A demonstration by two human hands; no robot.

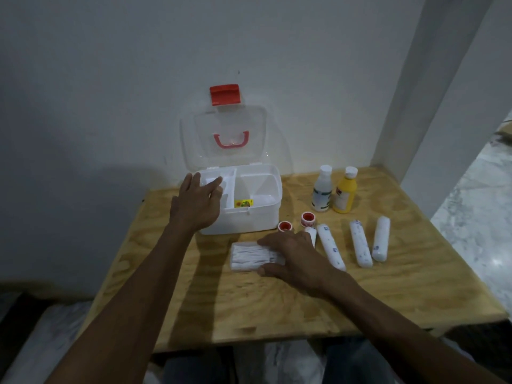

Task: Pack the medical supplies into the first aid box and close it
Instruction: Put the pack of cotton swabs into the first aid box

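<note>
While the first aid box (241, 202) stands open at the back of the plywood worktop (277, 300), its clear lid (224, 137) leans upright against the white wall (110, 79), a red latch (225, 94) at the top and a pink handle (231, 140) showing through. The left hand (198, 202) rests over the box's left compartment, fingers (213, 182) spread loosely, gripping nothing. The right hand (293, 256) lies flat on a stack of white paper-wrapped gauze packets (249, 257) just in front of the box, fingers extended over it. Two small red-cored tape rolls (296, 221) sit beside the box. Three long white wrapped bandage rolls (360, 243) lie to the right, well apart from the box. Behind them stand a white bottle (322, 189) and a yellow bottle (345, 191), both smooth plastic with white caps. A small yellow packet (243, 203) lies inside the box.
</note>
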